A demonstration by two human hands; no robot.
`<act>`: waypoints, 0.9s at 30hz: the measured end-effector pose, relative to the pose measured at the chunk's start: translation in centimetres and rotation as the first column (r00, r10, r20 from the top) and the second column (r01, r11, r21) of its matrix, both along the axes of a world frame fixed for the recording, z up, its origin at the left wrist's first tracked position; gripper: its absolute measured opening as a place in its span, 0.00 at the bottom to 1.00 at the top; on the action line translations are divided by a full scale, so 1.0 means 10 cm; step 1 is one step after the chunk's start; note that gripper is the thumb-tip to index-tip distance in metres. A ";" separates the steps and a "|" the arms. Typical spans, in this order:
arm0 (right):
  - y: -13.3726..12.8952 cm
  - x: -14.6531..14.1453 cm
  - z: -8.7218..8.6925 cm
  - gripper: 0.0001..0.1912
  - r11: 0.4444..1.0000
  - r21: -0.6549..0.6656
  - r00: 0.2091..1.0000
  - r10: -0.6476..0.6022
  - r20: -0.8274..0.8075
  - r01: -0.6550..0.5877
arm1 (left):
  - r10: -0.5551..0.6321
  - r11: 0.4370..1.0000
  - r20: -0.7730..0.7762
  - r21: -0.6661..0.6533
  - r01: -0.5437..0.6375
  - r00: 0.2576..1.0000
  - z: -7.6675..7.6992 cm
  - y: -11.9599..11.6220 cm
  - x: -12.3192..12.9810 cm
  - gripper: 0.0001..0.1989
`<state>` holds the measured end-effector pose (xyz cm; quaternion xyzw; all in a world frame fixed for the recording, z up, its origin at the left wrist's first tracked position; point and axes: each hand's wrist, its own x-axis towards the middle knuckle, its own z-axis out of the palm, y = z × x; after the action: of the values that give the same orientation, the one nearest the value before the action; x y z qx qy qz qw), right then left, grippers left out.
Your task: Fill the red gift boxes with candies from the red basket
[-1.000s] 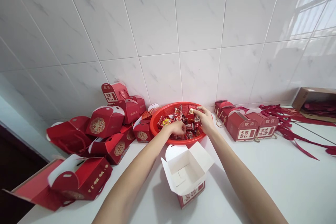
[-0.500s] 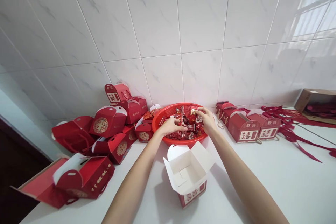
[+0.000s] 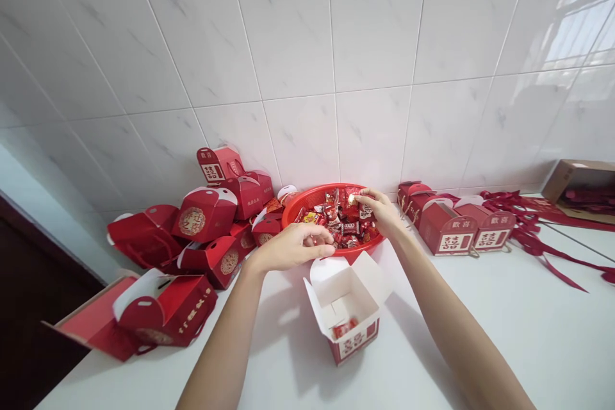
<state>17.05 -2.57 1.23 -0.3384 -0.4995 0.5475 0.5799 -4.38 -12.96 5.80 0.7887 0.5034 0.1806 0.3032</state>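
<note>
A red and white gift box [image 3: 355, 343] stands on the table in front of me with its flaps up. One red-wrapped candy [image 3: 344, 328] lies inside it. Over the box's back flap hovers my left hand [image 3: 298, 245], fingers loosely curled and apart, holding nothing that I can see. Behind the box is a red plastic basket [image 3: 307, 195] full of wrapped candies [image 3: 350, 229]. At its right side my right hand [image 3: 382, 210] pinches a shiny gold and red wrapped candy [image 3: 352, 198] with thumb and fingers.
Several red gift boxes [image 3: 204, 214] are piled on the left, some with raised lids. Closed boxes [image 3: 449, 230] stand on the right beside dark red ribbons [image 3: 528, 243]. A cardboard carton [image 3: 576, 182] sits far right. A tiled wall [image 3: 375, 134] bounds the table's back.
My left hand has come back from the basket toward the box, and a red candy now lies in the box. My right hand has stayed at the basket's right side.
</note>
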 end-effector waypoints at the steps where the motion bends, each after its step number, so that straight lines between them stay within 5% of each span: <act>1: -0.06 0.04 0.07 0.17 0.996 0.026 0.995 0.080 0.060 -0.081 | 0.026 1.000 -0.054 0.015 -0.025 0.998 0.04 -0.07 -0.03 0.18; 3: -0.20 0.13 0.24 0.15 0.953 0.089 0.934 0.264 0.239 -0.291 | 0.017 0.999 -0.154 -0.035 -0.023 0.988 0.09 -0.17 -0.08 0.18; 5: -0.37 0.21 0.40 0.12 0.862 0.129 0.794 0.383 0.472 -0.491 | -0.024 0.992 -0.235 -0.125 -0.006 0.972 0.12 -0.24 -0.11 0.19; 8: -0.61 0.25 0.57 0.07 0.713 0.100 0.530 0.412 0.741 -0.694 | -0.047 0.983 -0.299 -0.182 -0.009 0.953 0.12 -0.28 -0.12 0.24; 10: -0.72 0.22 0.61 0.04 0.683 0.076 0.434 0.369 0.822 -0.726 | -0.059 0.983 -0.305 -0.182 0.002 0.951 0.12 -0.30 -0.11 0.24; 16: -0.87 0.09 0.59 0.04 0.716 0.055 0.328 0.249 0.911 -0.696 | -0.045 0.982 -0.332 -0.190 -0.020 0.942 0.12 -0.35 -0.08 0.28; 22: -0.95 0.02 0.57 0.08 0.638 0.039 0.236 0.226 0.945 -0.769 | -0.062 0.984 -0.325 -0.179 0.003 0.944 0.10 -0.35 -0.10 0.30; 24: -0.97 0.01 0.55 0.10 0.618 0.039 0.249 0.256 0.934 -0.785 | -0.068 0.983 -0.334 -0.184 0.005 0.940 0.09 -0.34 -0.09 0.31; 27: -0.97 0.03 0.53 0.10 0.672 0.106 0.321 0.204 0.925 -0.732 | -0.064 0.982 -0.346 -0.191 -0.004 0.936 0.10 -0.35 -0.09 0.33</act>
<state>17.35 -12.30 6.52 -0.2251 -0.9203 0.2962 0.1206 -5.24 -16.46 6.79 0.7836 0.5520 -0.0161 0.2846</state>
